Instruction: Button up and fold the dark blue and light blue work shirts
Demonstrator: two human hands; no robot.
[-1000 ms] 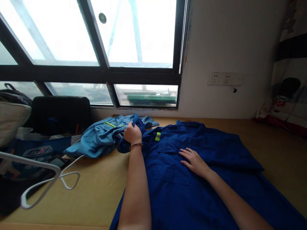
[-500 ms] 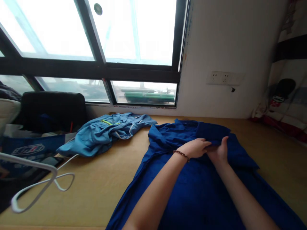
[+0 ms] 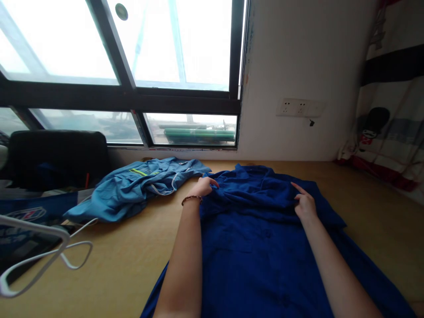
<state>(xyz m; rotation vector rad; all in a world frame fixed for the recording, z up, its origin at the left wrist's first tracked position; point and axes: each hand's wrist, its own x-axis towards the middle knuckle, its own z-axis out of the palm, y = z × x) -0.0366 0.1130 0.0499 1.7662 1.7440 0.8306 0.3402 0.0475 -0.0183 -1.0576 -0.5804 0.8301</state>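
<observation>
A dark blue button-front shirt (image 3: 245, 265) lies spread on the wooden table, its collar end towards the wall and its upper part bunched in folds. At the shirt's upper left edge my left hand (image 3: 204, 186), with a beaded bracelet at the wrist, is closed on the cloth. Over on the upper right side, my right hand (image 3: 305, 205) grips the fabric with curled fingers while its index finger points out along the fold. The fingertips of both hands are partly hidden by cloth.
A lighter blue garment (image 3: 132, 190) with a yellow-green stripe lies crumpled to the left. A white hanger-like loop (image 3: 62, 243) sticks in at the lower left. Beyond are a black chair back (image 3: 59, 154), a window and wall sockets (image 3: 300, 107); a patterned curtain hangs at right.
My hands, close together at the shirt's upper right before, are now apart. The left one has moved to the upper left edge, and the folded flap there now lies flatter. The view has shifted slightly right.
</observation>
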